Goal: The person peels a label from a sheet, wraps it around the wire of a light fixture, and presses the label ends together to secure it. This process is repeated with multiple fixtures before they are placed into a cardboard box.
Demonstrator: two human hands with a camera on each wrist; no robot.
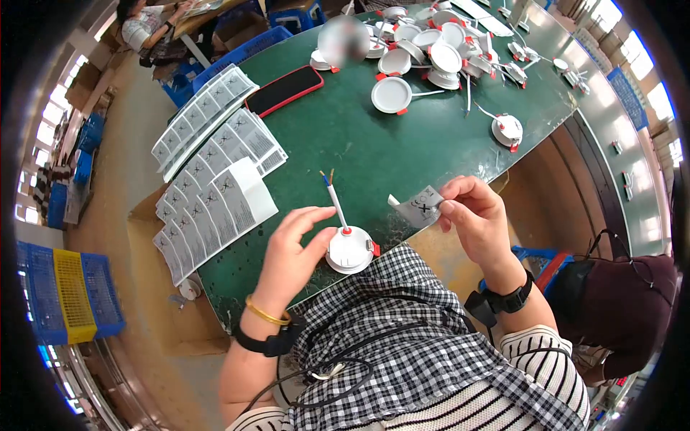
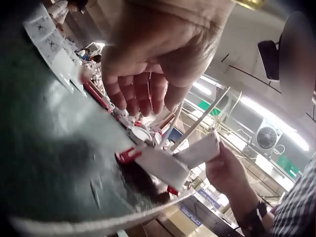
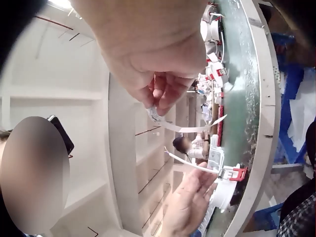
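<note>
- Label [image 1: 419, 208]: small grey printed slip, held in the air over the table's near edge. It's just right of the lamp, not touching it. Its free end curls.
- Right hand [image 1: 478, 219]: thumb + forefinger pinch the label at its right end. Narrow grip, other fingers curled in behind.
- Lamp [image 1: 350, 249]: round white unit w/ red clips, lying back-up on the green table [image 1: 374, 151] at the near edge, right in front of the person. A white cable [image 1: 335, 201] sticks up from its back and leans away, w/ bare wire ends at the top.
- Left hand [image 1: 295, 248]: relaxed, fingers loosely bent, holding nothing. Fingertips are at the lamp's left rim; touching or just beside, can't tell.
- Doing it well, imo:
  - Steady the lamp w/ the left fingers so it can't slide.
  - Keep the cable out of the label's path.
  - Keep the pinch at the very edge of the label.
  - Lay one end down first, then smooth across so it doesn't crease.
- Further out:
  - Label sheets [image 1: 208, 208] fanned out left of the lamp.
  - A phone [image 1: 285, 90] in a red case beyond them.
  - A pile of lamps [image 1: 431, 50] at the far end.
  - Blue + yellow crates [image 1: 68, 291] on the floor, far left.
</note>
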